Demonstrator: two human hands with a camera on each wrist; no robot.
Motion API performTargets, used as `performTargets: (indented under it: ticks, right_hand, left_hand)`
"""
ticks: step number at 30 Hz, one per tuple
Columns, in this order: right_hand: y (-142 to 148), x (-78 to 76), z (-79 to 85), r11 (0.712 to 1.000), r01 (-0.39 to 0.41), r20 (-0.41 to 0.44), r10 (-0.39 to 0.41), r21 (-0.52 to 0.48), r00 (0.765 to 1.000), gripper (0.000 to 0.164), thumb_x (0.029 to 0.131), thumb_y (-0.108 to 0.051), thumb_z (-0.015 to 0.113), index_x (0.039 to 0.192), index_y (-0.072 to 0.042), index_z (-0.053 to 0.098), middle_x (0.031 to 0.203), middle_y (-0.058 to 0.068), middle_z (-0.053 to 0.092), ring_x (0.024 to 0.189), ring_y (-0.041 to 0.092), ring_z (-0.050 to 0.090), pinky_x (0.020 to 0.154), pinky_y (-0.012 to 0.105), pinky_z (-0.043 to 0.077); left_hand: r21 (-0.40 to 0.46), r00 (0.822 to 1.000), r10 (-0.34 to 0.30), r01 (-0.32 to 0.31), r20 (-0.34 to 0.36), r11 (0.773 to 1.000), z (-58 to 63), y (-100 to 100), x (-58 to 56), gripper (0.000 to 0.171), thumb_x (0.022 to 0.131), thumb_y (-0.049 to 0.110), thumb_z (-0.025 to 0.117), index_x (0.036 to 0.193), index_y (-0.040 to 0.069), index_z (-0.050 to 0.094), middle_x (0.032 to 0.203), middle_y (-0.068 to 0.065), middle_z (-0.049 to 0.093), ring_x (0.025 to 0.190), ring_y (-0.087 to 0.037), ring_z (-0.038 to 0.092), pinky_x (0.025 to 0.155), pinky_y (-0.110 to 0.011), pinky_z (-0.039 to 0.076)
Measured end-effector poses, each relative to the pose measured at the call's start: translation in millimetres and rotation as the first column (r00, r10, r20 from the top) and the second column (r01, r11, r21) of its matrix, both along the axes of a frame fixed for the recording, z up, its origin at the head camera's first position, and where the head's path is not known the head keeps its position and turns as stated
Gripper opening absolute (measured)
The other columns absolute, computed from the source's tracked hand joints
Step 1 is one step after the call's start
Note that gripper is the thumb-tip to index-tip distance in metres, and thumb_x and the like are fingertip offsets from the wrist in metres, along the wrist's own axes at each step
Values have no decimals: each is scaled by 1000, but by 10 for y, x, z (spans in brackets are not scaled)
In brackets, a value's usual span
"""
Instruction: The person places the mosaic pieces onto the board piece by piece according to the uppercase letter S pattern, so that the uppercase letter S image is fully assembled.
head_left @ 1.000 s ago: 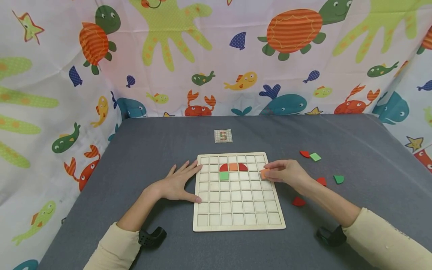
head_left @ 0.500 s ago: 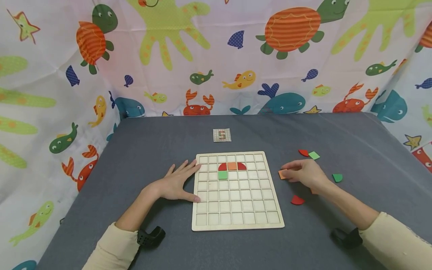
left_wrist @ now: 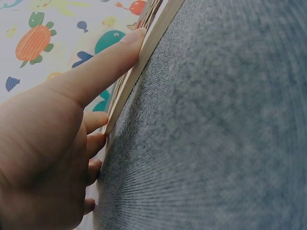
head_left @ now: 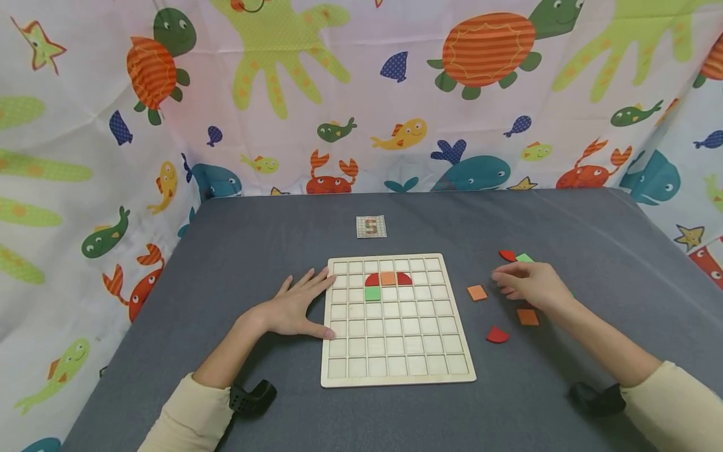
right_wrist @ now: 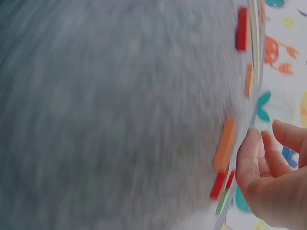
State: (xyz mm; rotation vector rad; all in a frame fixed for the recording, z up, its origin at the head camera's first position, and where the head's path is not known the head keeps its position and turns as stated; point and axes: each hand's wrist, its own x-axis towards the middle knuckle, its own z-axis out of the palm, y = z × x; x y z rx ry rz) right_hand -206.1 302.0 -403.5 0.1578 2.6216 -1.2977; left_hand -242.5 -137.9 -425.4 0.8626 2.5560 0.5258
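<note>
My left hand (head_left: 296, 309) rests at the left edge of the wooden grid board (head_left: 398, 380), thumb and fingers spread straight; the left wrist view shows the thumb (left_wrist: 110, 64) along the rim. On the board sit two red quarter-rounds with an orange square (head_left: 388, 278) between them, and a green square (head_left: 373, 293) below. My right hand (head_left: 533, 285) hovers right of the board, fingers loosely bent and nothing between them. Near it lie a loose orange square (head_left: 477, 293), a second orange square (head_left: 528, 317) and a light green square (head_left: 523, 257).
One red quarter-round (head_left: 498, 334) lies nearer me, another red piece (head_left: 507, 255) farther back. A small pattern card (head_left: 371, 226) lies behind the board. The right hand mostly hides a green piece. A printed sea-animal curtain (head_left: 361, 94) stands behind the grey table (head_left: 271, 232).
My right hand has carried an orange square from the board's right edge, let it go on the table, and moved farther right. My left hand has stayed on the board.
</note>
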Motion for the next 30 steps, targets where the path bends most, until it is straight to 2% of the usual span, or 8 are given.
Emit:
performTargets:
  ticks: [3,7,13,16,20,23,26,30]
  right_hand:
    - [166,-5,18,995,28,48,-24,-95,999,61,95,-38,59,131,11,49,113,17,62,89,14,63,77,26,53]
    - [381,8,58,975,60,83,-42,-216,996,67,95,-38,58,135,13,40,104,8,64,86,9,63,78,26,53]
    - [677,55,83,944,94,85,-71,-315,994,50,95,-36,60,128,1,53,98,-7,64,89,6,62,79,24,52]
    - [818,72,48,948,97,60,-83,-302,995,47,95,-35,59,127,-1,54,97,-13,64,89,2,62,78,21,51]
    - [972,72,-11,969,69,14,-67,-239,998,57,97,-35,56,134,8,45,97,-21,62,89,-4,60,76,18,51]
    - [1073,73,-52,980,24,-16,-28,-199,999,57,99,-30,52,135,13,40,100,-25,60,91,-7,59,76,17,50]
    - [1148,83,-79,984,-31,-24,28,-174,999,50,101,-25,51,134,11,42,102,-23,60,93,-6,58,77,18,50]
    - [1192,114,-82,989,-95,-12,94,-116,996,47,100,-23,53,133,8,45,106,-14,61,93,-2,58,77,20,51]
  left_hand:
    - [-6,1000,2,-2,3,1000,18,4,8,109,75,61,71,154,13,14,159,-7,5,144,-32,-1,106,-62,-4]
    - [-3,1000,1,-1,4,1000,30,8,11,108,75,60,71,154,13,15,159,-7,5,144,-32,-1,106,-63,-4]
    - [0,1000,-4,4,-2,1000,19,-1,5,108,76,61,71,154,13,14,159,-8,4,143,-33,-1,106,-63,-4]
    - [2,1000,-6,6,-2,1000,13,-3,-4,109,75,62,70,154,13,14,159,-8,4,143,-33,-1,106,-63,-4]
    - [6,1000,-6,6,-4,1000,3,-8,-14,110,75,63,70,155,13,13,159,-7,3,143,-32,-2,105,-63,-5]
    - [2,1000,-5,5,-8,1000,-5,-6,-15,111,74,65,69,155,14,13,159,-6,3,144,-31,-2,106,-62,-5]
    - [-1,1000,-5,5,-10,1000,-15,-2,-14,111,74,65,69,155,15,13,159,-5,3,144,-30,-2,106,-62,-5]
    - [2,1000,-5,5,-7,1000,-11,-2,-10,110,75,64,70,155,15,13,159,-5,3,144,-30,-2,106,-62,-5]
